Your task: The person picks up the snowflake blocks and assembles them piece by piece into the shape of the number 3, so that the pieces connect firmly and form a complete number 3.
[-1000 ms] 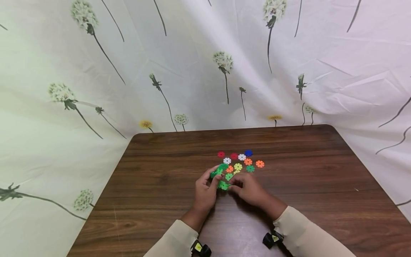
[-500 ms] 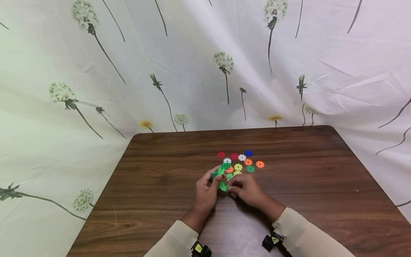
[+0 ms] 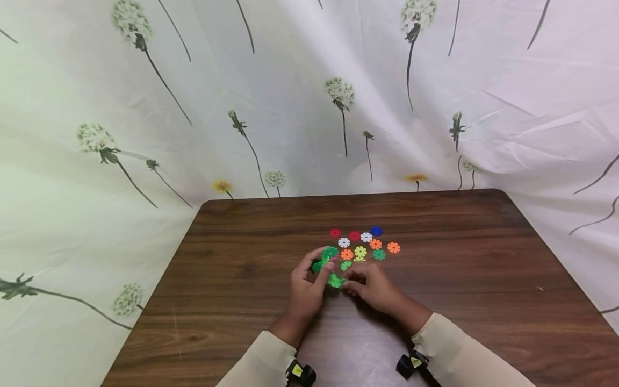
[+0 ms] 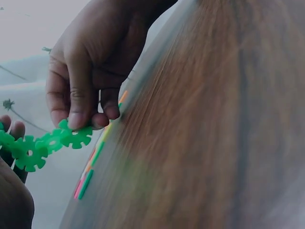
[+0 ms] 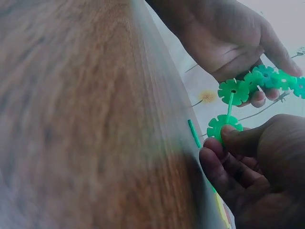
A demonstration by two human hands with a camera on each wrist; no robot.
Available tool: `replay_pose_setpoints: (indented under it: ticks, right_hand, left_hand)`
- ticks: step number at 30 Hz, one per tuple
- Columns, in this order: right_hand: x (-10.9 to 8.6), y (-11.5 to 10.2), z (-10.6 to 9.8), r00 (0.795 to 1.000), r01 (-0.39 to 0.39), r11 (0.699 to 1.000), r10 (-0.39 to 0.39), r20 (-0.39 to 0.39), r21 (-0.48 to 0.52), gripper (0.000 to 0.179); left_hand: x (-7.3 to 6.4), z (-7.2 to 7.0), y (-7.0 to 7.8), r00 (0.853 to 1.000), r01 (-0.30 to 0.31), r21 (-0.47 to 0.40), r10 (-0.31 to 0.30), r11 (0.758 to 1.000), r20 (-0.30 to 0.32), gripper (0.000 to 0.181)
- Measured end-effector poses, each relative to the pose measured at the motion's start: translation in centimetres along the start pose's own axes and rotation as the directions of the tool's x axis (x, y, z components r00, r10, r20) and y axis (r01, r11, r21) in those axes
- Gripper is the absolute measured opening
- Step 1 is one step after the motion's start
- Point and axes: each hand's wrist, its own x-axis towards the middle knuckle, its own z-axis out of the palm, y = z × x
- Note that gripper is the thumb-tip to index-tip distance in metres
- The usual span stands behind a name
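Observation:
A chain of notched green plastic discs [image 3: 330, 252], slotted into one another, is held up between both hands above the table. My left hand [image 3: 308, 290] grips its far part with the thumb in front, the fingers mostly hidden behind the discs. At the near end, my right hand [image 3: 379, 287] pinches a green disc [image 5: 217, 126] between thumb and forefinger. In the right wrist view, this disc joins an edge-on disc [image 5: 230, 106], which meets another flat green disc [image 5: 233, 91]. The left wrist view shows the right thumb [image 4: 78, 102] pressing the end disc [image 4: 75, 137].
Loose notched discs lie flat beyond the hands: red [image 3: 335, 233], white [image 3: 366, 237], blue [image 3: 376, 231], orange [image 3: 394, 248], yellow [image 3: 360, 251] and green [image 3: 379, 255] among them. The brown wooden table [image 3: 232, 269] ends at a flower-printed cloth [image 3: 290, 107].
My left hand has shifted slightly left and tilted the chain's far part that way, uncovering more of a white and an orange disc. The right hand keeps its pinch, almost still.

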Motion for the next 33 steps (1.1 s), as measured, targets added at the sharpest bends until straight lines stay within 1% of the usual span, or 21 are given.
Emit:
replay_pose_setpoints:
  ticks: [3,6,10,13,14,16,20,24,26,31,33]
  right_hand:
    - [0.0,0.2,-0.1,0.999,0.033,0.999,-0.033,-0.01,-0.044,0.015]
    - [0.1,0.4,-0.2,0.998,0.032,0.997,-0.035,-0.045,-0.067,0.021]
    - [0.3,0.8,-0.3,0.989,-0.014,0.998,0.005,-0.147,-0.062,0.019]
    - [0.5,1.1,-0.5,0.973,-0.043,0.996,0.023,-0.228,-0.082,0.02]
    - [0.6,1.3,-0.6,0.969,-0.05,0.994,0.025,-0.245,-0.096,0.021]
    - [0.8,1.5,-0.7,0.966,-0.059,0.99,0.024,-0.256,-0.129,0.023]
    - [1.2,2.0,-0.8,0.975,-0.071,0.972,0.021,-0.222,-0.223,0.026]
    - [1.6,2.1,-0.5,0.982,-0.086,0.943,0.026,-0.186,-0.32,0.028]
    - [1.8,2.0,-0.4,0.985,-0.076,0.931,0.016,-0.17,-0.357,0.028]
    - [2.2,1.6,0.2,0.996,0.003,0.898,-0.041,-0.076,-0.439,0.026]
    - [2.4,1.3,0.6,0.998,0.026,0.884,-0.048,-0.035,-0.467,0.026]
  left_hand:
    - [0.1,-0.2,-0.2,1.0,-0.017,-0.005,0.017,1.0,-0.019,0.028]
    - [0.2,-0.5,-0.2,1.0,0.0,-0.023,0.0,1.0,-0.022,0.026]
    - [0.3,-0.9,-0.3,1.0,0.015,-0.009,-0.015,1.0,-0.011,0.028]
    - [0.4,-1.2,-0.5,1.0,-0.005,0.015,0.006,1.0,-0.009,0.029]
    - [0.4,-1.3,-0.5,1.0,-0.012,0.018,0.012,1.0,-0.007,0.029]
    - [0.5,-1.4,-0.6,1.0,-0.03,0.026,0.03,0.999,-0.004,0.03]
    - [0.4,-1.7,-0.7,0.999,-0.04,0.032,0.039,0.999,0.009,0.031]
    - [0.1,-1.9,-0.6,0.999,-0.038,0.033,0.038,0.999,0.014,0.032]
    - [0.1,-2.0,-0.5,0.999,-0.038,0.033,0.037,0.999,0.015,0.031]
    - [0.1,-2.1,-0.6,1.0,-0.025,0.042,0.024,0.999,0.017,0.031]
    - [0.2,-2.2,-0.7,1.0,-0.019,0.042,0.019,0.999,0.02,0.031]
